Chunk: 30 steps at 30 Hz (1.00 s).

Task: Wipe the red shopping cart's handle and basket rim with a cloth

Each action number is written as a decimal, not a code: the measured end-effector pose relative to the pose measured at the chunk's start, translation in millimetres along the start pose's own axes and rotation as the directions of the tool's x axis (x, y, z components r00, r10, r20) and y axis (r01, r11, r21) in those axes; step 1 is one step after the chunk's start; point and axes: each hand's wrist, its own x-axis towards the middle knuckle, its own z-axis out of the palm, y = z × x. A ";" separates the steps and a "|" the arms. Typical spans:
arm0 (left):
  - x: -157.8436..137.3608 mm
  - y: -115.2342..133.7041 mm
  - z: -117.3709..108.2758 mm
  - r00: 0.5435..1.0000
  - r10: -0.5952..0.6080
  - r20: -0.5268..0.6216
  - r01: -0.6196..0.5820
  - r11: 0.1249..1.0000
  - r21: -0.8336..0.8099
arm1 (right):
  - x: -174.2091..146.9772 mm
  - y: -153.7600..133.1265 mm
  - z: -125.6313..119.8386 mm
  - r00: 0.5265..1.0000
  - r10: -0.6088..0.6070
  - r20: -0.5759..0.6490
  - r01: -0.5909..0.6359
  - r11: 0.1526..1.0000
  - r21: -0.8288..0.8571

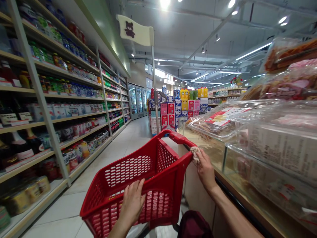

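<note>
In front of me stands a red plastic shopping cart (160,198) with perforated walls; the part of its basket that shows holds nothing. My left hand (132,201) is on the near side rim, its fingertips over the edge and thumb lying against the outer wall. A crumpled, off-white cloth (195,153) is bunched under the fingers of my right hand (205,168). That hand presses it onto the right end of the cart's red handle (182,138). The palm-side fingers of the right hand are partly hidden.
Shelves (81,114) of bottles and packets line the left. A display counter (223,165) with clear packed food trays (223,119) stands close on the right. Stacked cartons (170,114) are ahead beside the tiled aisle (128,138). A pole carries a bear sign (141,31).
</note>
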 end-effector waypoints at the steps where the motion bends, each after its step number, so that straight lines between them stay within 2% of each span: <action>1: 0.4 1.1 -1.2 1.000 -0.001 0.001 0.001 1.000 -0.002 | -7.6 -0.3 1.6 1.000 -0.011 0.016 0.011 1.000 0.007; 3: 1.7 2.6 -3.0 1.000 0.002 0.005 -0.002 1.000 -0.011 | -31.3 -7.5 6.5 0.988 -0.105 0.109 0.102 0.994 0.038; 5: 3.1 3.1 -4.3 1.000 0.012 0.026 -0.011 1.000 -0.023 | -54.4 -16.8 9.9 0.954 -0.206 0.218 0.196 0.978 0.068; 7: 4.4 3.0 -5.0 0.998 0.015 0.057 -0.014 0.999 -0.030 | -59.9 -19.6 7.7 0.943 -0.220 0.249 0.207 0.975 0.077; 8: 5.0 2.7 -5.0 0.997 0.015 0.070 -0.013 0.999 -0.030 | -53.8 -17.5 4.6 0.958 -0.178 0.225 0.166 0.984 0.071; 11: 5.6 1.5 -3.5 0.997 0.011 0.076 -0.009 1.000 -0.024 | -18.2 -5.3 -4.1 0.998 0.054 0.045 -0.056 0.997 0.043; 13: 5.5 0.9 -2.9 0.998 0.014 0.068 -0.012 1.000 -0.025 | -7.5 -2.3 -3.1 0.995 0.097 0.001 -0.097 0.994 0.046; 16: 4.9 1.3 -5.4 0.997 0.021 0.079 -0.018 0.999 -0.040 | -34.4 -11.3 5.8 0.992 -0.073 0.104 0.063 0.994 0.091; 18: 4.5 2.3 -8.5 0.995 0.017 0.102 -0.012 0.999 -0.050 | -58.6 -17.4 8.0 0.958 -0.200 0.206 0.175 0.975 0.135; 19: 4.2 2.9 -9.9 0.994 0.013 0.112 -0.007 0.999 -0.053 | -64.2 -18.0 6.6 0.948 -0.217 0.233 0.187 0.972 0.144; 21: 3.5 3.6 -11.2 0.993 0.009 0.115 -0.003 0.999 -0.053 | -56.9 -13.4 -0.1 0.966 -0.147 0.211 0.124 0.985 0.117; 23: 2.7 3.7 -10.5 0.995 0.012 0.096 -0.008 0.999 -0.049 | -34.6 -5.1 -6.3 0.996 0.009 0.091 -0.014 0.998 0.058; 25: 2.1 3.2 -8.4 0.997 0.019 0.072 -0.016 0.999 -0.047 | -19.4 -0.1 -6.6 0.996 0.085 0.020 -0.085 0.996 0.034; 27: 1.9 2.5 -6.2 0.997 0.020 0.068 -0.016 0.999 -0.048 | -25.0 -2.4 -2.0 0.996 0.039 0.076 -0.043 0.998 0.043; 30: 2.0 2.3 -4.4 0.996 0.011 0.090 -0.007 0.999 -0.046 | -51.9 -14.0 2.2 0.962 -0.134 0.237 0.110 0.988 0.111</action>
